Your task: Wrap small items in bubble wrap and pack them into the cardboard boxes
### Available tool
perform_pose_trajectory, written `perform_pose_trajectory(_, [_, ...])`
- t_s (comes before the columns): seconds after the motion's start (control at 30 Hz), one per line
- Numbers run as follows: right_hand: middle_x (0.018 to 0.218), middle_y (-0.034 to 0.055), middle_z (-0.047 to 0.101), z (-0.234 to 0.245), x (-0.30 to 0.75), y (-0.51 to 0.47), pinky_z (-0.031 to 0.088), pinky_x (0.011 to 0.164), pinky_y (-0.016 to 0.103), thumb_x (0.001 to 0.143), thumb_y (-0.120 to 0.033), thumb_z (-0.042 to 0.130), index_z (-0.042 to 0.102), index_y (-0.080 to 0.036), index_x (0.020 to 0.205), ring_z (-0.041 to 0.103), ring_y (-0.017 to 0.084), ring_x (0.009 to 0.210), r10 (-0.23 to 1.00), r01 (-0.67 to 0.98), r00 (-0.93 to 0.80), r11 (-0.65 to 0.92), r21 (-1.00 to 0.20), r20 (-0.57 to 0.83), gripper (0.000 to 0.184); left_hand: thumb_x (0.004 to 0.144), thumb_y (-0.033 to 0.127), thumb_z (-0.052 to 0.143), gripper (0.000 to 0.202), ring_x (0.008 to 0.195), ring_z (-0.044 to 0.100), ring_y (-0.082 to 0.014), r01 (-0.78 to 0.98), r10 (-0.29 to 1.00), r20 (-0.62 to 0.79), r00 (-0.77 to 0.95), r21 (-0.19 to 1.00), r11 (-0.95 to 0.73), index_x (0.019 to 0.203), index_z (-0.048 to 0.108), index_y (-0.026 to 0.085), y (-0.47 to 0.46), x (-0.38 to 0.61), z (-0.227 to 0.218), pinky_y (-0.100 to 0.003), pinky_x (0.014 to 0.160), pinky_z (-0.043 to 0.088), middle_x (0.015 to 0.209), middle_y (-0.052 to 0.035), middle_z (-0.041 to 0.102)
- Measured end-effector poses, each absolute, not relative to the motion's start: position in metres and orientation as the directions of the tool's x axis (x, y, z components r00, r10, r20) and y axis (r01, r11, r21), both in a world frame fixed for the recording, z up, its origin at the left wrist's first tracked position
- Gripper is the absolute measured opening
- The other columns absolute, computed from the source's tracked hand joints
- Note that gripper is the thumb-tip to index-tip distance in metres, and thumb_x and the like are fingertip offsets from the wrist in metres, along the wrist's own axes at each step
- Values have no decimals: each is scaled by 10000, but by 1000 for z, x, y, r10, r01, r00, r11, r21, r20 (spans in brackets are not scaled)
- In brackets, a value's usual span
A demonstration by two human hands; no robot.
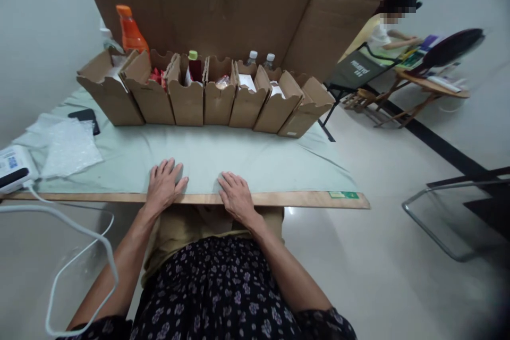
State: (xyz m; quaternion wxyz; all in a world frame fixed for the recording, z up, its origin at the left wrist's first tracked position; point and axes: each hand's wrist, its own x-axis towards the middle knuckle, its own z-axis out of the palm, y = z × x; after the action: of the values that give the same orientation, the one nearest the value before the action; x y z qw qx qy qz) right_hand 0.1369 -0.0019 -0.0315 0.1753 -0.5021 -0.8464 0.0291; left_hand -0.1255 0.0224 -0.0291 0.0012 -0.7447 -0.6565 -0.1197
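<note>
My left hand (164,183) rests palm down at the table's front edge, fingers on the pale green cloth (207,154) and thumb spread to the side. A short way to its right, my right hand (236,194) lies on the same edge with its fingers stretched forward. Neither hand holds anything. Beyond them stands a row of several cardboard bins (186,105). Items poke out of the bins, among them red packets (156,76), a bottle with a green cap (193,56) and white boxes (247,83); most of their contents are hidden.
Bubble wrap (71,149), a dark phone-like slab (85,117) and a white device (15,169) with a looping white cable (107,255) lie left. An orange spray bottle (131,32) stands behind the bins, before a cardboard wall (223,10). A person (392,32) sits back right.
</note>
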Motion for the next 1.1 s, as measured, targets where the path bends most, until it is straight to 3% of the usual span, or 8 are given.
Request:
perform_pose_trajectory(0.53, [1339,107,692,-42,138,-3,442,1061,424,934,-223,625,687,-196,1186,583,267,1281,806,830,-370,511,-226,462,261,947,402,519,458,1429,459,-348,972,962,262,81,194,-135,1322,646,172,25,-124,-37,-520,1171,327,1515,-165,555])
perform_pose_trajectory(1.1, [1298,103,705,-43,142,-4,446,1033,419,914,-199,637,664,-194,1127,592,269,1252,771,804,-361,542,-244,525,214,929,413,524,458,1419,485,-341,970,957,280,71,203,-132,1286,666,163,27,-124,-42,-514,1172,341,1486,-168,585])
